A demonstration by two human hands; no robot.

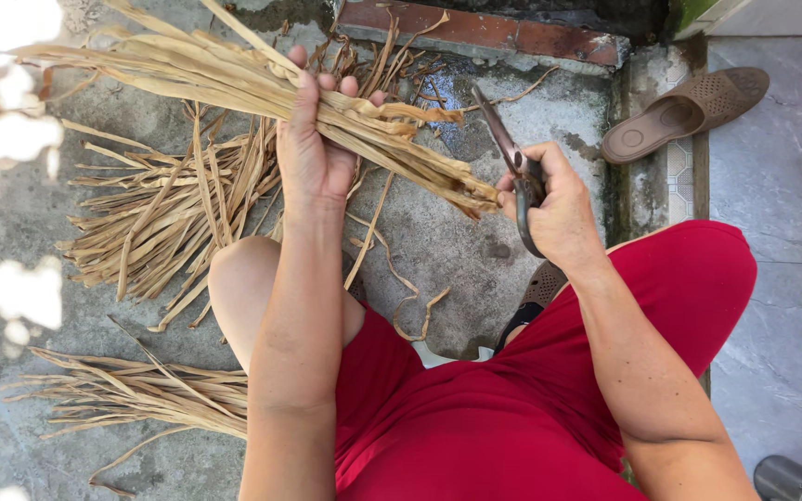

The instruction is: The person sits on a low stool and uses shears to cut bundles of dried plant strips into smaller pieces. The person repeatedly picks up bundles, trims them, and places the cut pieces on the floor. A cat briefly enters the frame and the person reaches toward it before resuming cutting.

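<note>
— What is being worked on right now?

— The left hand (313, 153) is gripping a long bundle of dry, straw-coloured leaf strips (262, 88), fingers curled closed over the top of it. The right hand (559, 209) is clenching a pair of dark metal shears with worn handles (512, 167), blades pointing toward eleven o'clock. I'm judging this as the trimming step — the bundle's ragged end is sitting just beside the blades, not yet between them.

— So what is the next move calling for?

— Probably steadying the bundle and bringing its end squarely into the blades' mouth; whether the blades are parted I cannot tell.

— Where is the bundle lying relative to the fingers?

— It is running from ten o'clock down to four o'clock, passing under the left fingertips (327, 83), with its cut end reaching toward the right thumb.

— And round about?

— Loose cut strips of the same dry leaf (160, 213) are lying on the grey concrete ground (475, 250) at nine o'clock, and a brown perforated plastic slipper (684, 111) is resting at two o'clock.
</note>
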